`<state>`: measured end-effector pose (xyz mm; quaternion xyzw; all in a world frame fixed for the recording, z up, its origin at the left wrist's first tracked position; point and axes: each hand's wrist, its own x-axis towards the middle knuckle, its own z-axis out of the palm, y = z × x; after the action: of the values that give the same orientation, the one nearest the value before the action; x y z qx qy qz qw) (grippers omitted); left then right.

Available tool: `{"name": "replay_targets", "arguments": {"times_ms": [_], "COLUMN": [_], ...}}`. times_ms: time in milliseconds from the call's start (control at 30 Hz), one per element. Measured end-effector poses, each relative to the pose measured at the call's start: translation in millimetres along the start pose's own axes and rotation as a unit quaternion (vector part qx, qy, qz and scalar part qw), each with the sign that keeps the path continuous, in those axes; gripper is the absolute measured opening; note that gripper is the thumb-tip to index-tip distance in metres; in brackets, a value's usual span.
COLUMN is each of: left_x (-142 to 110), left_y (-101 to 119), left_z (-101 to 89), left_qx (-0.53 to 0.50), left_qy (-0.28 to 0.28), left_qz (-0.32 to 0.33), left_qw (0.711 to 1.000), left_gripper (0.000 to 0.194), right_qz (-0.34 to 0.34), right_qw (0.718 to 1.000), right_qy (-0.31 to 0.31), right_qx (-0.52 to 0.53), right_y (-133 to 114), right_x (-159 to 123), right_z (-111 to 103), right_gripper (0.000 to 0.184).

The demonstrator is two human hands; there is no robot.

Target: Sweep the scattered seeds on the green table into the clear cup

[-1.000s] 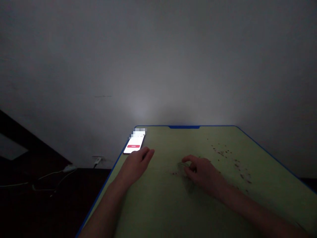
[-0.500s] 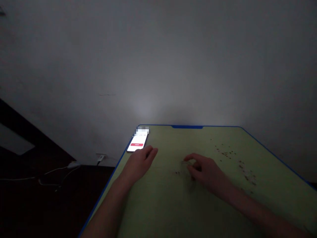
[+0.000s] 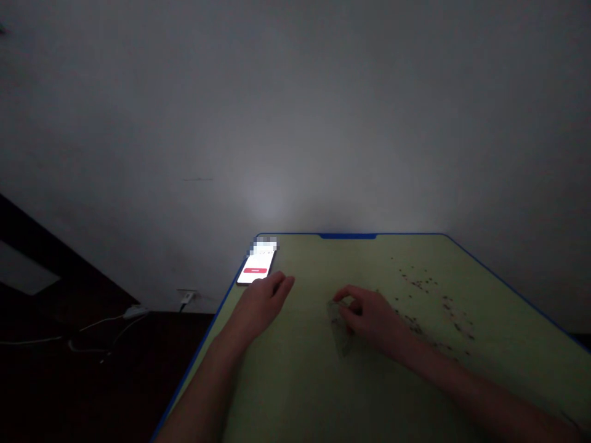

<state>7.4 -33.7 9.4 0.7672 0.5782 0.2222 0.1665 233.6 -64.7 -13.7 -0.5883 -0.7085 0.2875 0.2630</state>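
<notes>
My right hand [image 3: 367, 312] pinches a small see-through piece [image 3: 340, 332] by its upper edge, between thumb and forefinger. It looks like clear plastic and hangs or stands low over the table; whether it is a bag or a cup I cannot make out. Beside and beyond that hand, many tiny dark bits [image 3: 418, 283] lie scattered on the table. My left hand [image 3: 263, 301] rests at the left side, fingers curled together, with nothing visible in them. Just past its knuckles lies a lit phone [image 3: 257, 261], its lower edge partly behind the hand.
The pale table [image 3: 295, 381] has a blue rim and stands against a grey wall [image 3: 323, 123]. Off its left side, white cables [image 3: 96, 323] and a plug [image 3: 186, 299] at the wall sit near the dark floor. The room is dim.
My right hand has shifted slightly left with the clear piece, which now shows more plainly. More dark bits show beside that wrist. The view swayed a little; my left hand stays by the phone.
</notes>
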Motion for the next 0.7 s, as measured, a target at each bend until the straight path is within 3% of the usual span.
{"name": "replay_targets", "arguments": {"times_ms": [267, 400, 567, 700], "left_x": [1, 2, 2, 2], "left_y": [0, -2, -1, 1], "left_z": [0.7, 1.6, 0.8, -0.8], "left_qx": [0.01, 0.009, 0.018, 0.023], "left_qy": [0.002, 0.0, -0.011, -0.017], "left_qz": [0.006, 0.006, -0.001, -0.006], "left_qw": [1.0, 1.0, 1.0, 1.0], "left_gripper": [0.044, 0.045, 0.046, 0.046], "right_qz": [0.047, 0.035, 0.016, 0.027], "right_qw": [0.999, 0.999, 1.0, 0.999], "right_qy": [-0.019, -0.022, 0.012, 0.03], "right_qx": [-0.002, 0.006, -0.023, -0.022], "right_y": [21, 34, 41, 48], "right_x": [-9, -11, -4, 0], "right_z": [-21, -36, -61, -68], "right_gripper": [0.022, 0.023, 0.027, 0.029]}}
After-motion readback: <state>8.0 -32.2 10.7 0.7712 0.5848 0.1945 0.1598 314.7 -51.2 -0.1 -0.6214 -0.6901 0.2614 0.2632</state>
